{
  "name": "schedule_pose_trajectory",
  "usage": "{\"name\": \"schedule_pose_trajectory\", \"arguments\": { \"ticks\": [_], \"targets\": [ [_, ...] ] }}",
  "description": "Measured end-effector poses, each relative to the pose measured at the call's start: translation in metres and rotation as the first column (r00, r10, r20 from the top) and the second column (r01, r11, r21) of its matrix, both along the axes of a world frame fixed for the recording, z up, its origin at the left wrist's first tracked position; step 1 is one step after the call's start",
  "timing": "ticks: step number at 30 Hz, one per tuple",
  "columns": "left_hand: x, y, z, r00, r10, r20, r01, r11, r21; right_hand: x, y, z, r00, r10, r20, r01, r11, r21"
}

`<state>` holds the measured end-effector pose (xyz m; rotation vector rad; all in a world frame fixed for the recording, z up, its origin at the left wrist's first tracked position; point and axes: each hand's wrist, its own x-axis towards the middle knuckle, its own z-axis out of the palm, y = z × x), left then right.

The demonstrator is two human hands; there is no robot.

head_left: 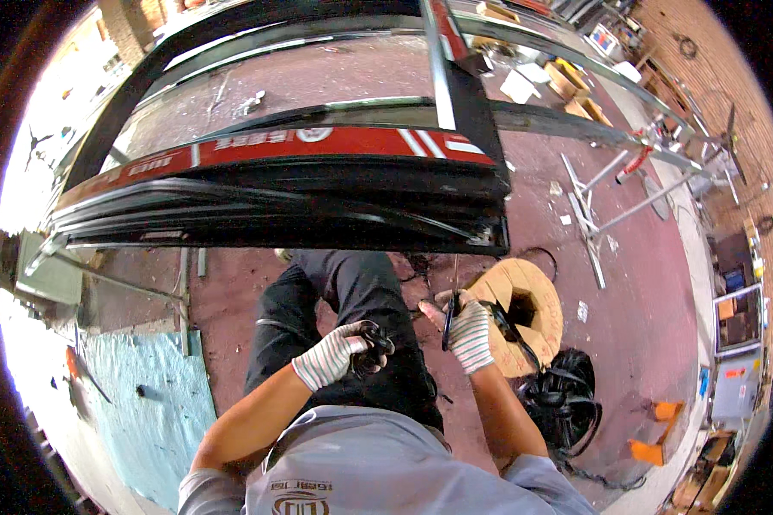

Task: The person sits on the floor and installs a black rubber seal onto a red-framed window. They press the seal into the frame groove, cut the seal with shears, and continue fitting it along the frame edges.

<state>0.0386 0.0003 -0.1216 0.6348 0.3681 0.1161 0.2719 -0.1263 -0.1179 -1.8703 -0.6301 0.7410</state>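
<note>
Just in front of my body, my left hand (331, 354), in a striped work glove, is closed round a small bundle of black strip (373, 347). To its right, my gloved right hand (465, 331) grips a slim dark tool (449, 322). Its exact kind is not clear, and the palm side of the hand is hidden. Beyond both hands lies a black frame (283, 206) with red-and-white tape along its edge, raised above the floor. Neither hand touches it. A cardboard-sided reel (537, 300) is right beside my right hand.
Right of my right forearm, a coil of black strip (561, 399) lies on the red floor. An orange bracket (657, 433) is farther right. A metal stand (605, 206) props the frame's right side. On the left lies a light-blue sheet (150, 412). Wooden boxes (567, 79) stand far right.
</note>
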Motion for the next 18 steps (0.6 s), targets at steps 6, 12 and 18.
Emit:
{"name": "schedule_pose_trajectory", "arguments": {
  "ticks": [6, 12, 18],
  "targets": [
    [-0.017, -0.007, -0.003, 0.998, -0.037, -0.055, 0.041, 0.995, 0.092, -0.019, 0.055, 0.026, 0.926, 0.124, 0.358, -0.138, 0.990, 0.014],
    [-0.014, -0.005, 0.013, 0.999, -0.036, 0.010, 0.034, 0.990, 0.137, -0.022, 0.052, 0.022, 0.921, 0.376, -0.103, -0.322, 0.882, 0.343],
    [-0.009, -0.013, 0.017, 0.999, -0.026, 0.038, 0.026, 1.000, -0.010, -0.003, 0.004, 0.018, 0.700, 0.598, -0.390, -0.455, 0.794, 0.402]
  ]
}}
